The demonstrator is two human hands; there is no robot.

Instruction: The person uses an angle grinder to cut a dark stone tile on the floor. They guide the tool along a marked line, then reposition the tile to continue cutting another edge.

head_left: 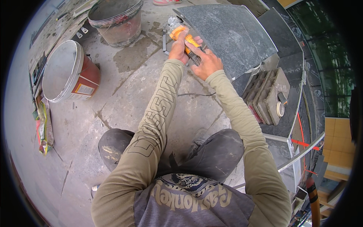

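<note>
Both arms reach forward to an orange and black angle grinder [178,31], which lies along the left edge of a large dark grey stone slab [230,36]. My left hand [179,50] is wrapped round the grinder's body, close to its head. Farther back, my right hand [207,63] grips the black rear end of the tool. The grinder's disc end points away from me, and I cannot make out the disc clearly. A thin dark cord [196,94] runs over the floor below my right wrist.
A red and white bucket [85,81] and a larger dirty bucket [117,32] stand at the left. To the right, ribbed concrete blocks [264,96] carry a roll of tape [280,109]. Metal rails [302,151] and orange strips lie beyond. A crumpled bag [44,130] rests far left.
</note>
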